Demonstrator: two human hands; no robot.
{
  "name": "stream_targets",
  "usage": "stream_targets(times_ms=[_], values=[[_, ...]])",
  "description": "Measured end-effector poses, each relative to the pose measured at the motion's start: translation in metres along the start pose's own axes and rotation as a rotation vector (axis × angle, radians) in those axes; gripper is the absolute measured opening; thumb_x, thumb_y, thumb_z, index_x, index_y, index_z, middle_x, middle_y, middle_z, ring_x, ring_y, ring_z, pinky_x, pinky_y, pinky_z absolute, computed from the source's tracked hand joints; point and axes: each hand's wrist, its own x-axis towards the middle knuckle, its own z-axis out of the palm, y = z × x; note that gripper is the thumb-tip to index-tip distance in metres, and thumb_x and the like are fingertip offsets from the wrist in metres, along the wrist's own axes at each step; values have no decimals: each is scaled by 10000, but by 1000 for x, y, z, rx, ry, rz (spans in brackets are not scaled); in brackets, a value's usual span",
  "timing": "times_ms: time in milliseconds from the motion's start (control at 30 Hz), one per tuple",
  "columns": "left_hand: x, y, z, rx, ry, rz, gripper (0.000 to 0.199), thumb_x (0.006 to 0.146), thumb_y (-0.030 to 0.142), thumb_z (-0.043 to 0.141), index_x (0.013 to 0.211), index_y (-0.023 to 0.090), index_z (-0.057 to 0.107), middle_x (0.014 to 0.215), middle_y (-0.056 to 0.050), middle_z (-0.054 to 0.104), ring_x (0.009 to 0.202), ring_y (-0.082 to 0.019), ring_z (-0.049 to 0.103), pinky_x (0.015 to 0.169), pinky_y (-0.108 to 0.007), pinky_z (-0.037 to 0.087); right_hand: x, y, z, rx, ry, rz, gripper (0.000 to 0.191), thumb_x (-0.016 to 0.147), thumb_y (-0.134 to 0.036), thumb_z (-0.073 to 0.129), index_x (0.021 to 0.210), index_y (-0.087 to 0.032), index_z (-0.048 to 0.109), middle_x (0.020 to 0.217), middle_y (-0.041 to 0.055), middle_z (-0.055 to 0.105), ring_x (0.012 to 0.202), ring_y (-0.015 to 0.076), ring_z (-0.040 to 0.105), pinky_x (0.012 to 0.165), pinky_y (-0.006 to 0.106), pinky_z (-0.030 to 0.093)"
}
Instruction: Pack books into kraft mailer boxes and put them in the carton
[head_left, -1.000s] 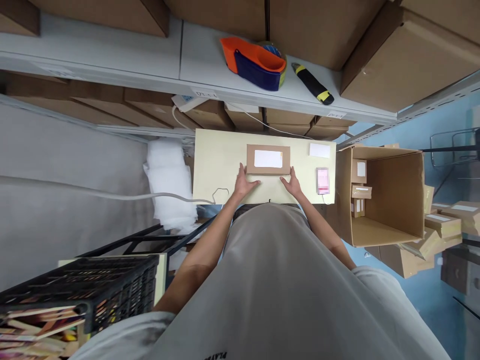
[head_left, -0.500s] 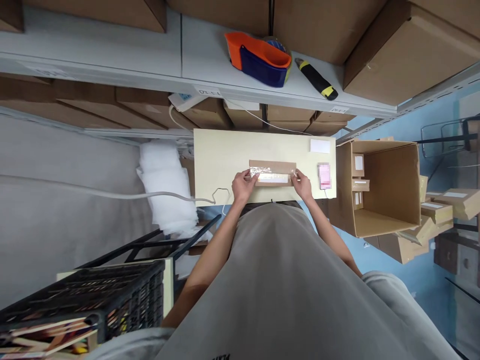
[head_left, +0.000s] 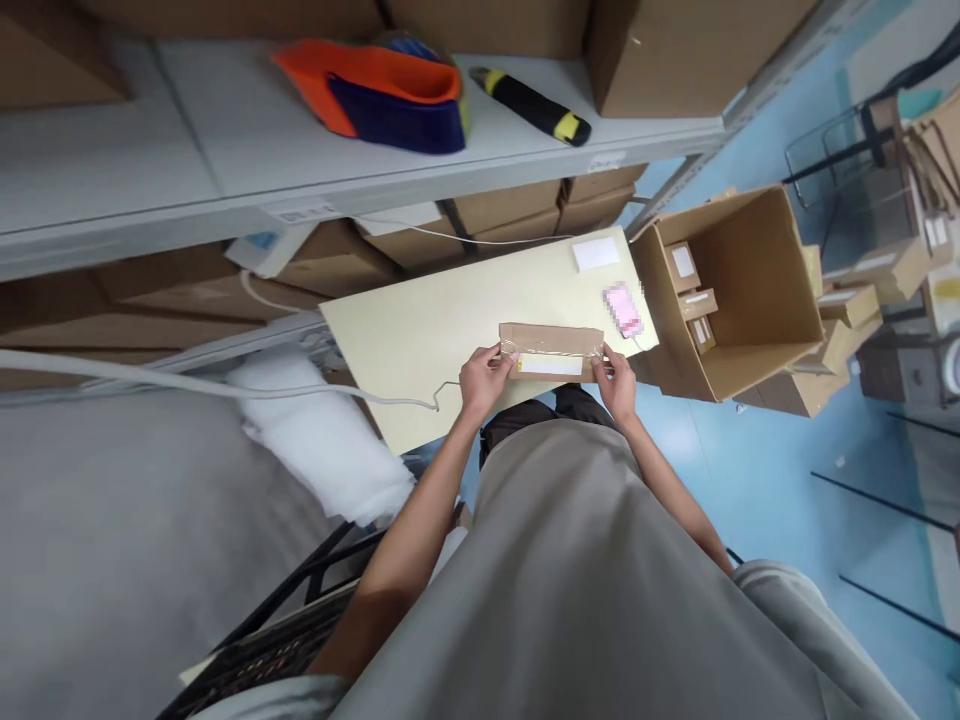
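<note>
Pale table (head_left: pixel 420 330), part-hidden | left hand (head_left: pixel 484 383), right hand (head_left: pixel 615 383): gripping carton (head_left: pixel 551 341) at ends | underside unseen

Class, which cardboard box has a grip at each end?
The small white-labelled box, held by the left grip and right grip; no grip touches any other box.

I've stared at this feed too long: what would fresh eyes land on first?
Probably the orange and blue tape dispenser on the shelf at the top, beside a cutter. Next, the small cardboard box held between left hand and right hand near the picture's middle, then the large open carton right of the table.
</note>
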Motion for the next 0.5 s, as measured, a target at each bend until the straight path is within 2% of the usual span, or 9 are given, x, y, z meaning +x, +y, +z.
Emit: stream_targets(times_ms=[133, 200, 333, 433, 500], values=[[2, 13, 37, -86, -272, -57, 426, 902, 579, 775, 1091, 211, 878, 1132, -77, 879, 1091, -319, 803, 934, -352, 597, -41, 7, -38, -31, 142, 95, 600, 1108, -621, 560, 1487, -206, 771, 1242, 150, 758, 979, 252, 762, 967, 459, 682], [-3, 22, 55, -118, -340, -70, 487, 864, 648, 797, 1062, 211, 878, 1075, -73, 884, 1089, -324, 802, 913, -353, 605, -53, 14, -55, -30, 211, 124, 576, 1110, -604, 562, 1471, -213, 783, 1217, 140, 752, 968, 242, 756, 953, 452, 683], [-20, 52, 85, -155, -319, -107, 615, 767, 698, 875, 1115, 191, 882, 1164, -111, 883, 1100, -340, 812, 928, -390, 632, -54, 34, -95, 17, 286, 146, 524, 1117, -564, 567, 1457, -235, 792, 1171, 114, 732, 991, 233, 744, 940, 435, 680], [-33, 88, 110, -170, -297, -117, 690, 734, 728, 903, 1167, 191, 884, 1194, -119, 880, 1047, -339, 830, 895, -404, 655, -33, 54, -134, 28, 304, 107, 486, 1127, -529, 567, 1446, -244, 797, 1138, 97, 712, 976, 219, 727, 917, 410, 672], [-40, 115, 133, -183, -291, -121, 745, 722, 764, 910, 1199, 191, 883, 1168, -111, 882, 1007, -336, 838, 868, -406, 671, -13, 74, -164, 17, 316, 58, 476, 1134, -510, 562, 1462, -249, 789, 1130, 90, 699, 980, 218, 716, 921, 407, 662]])
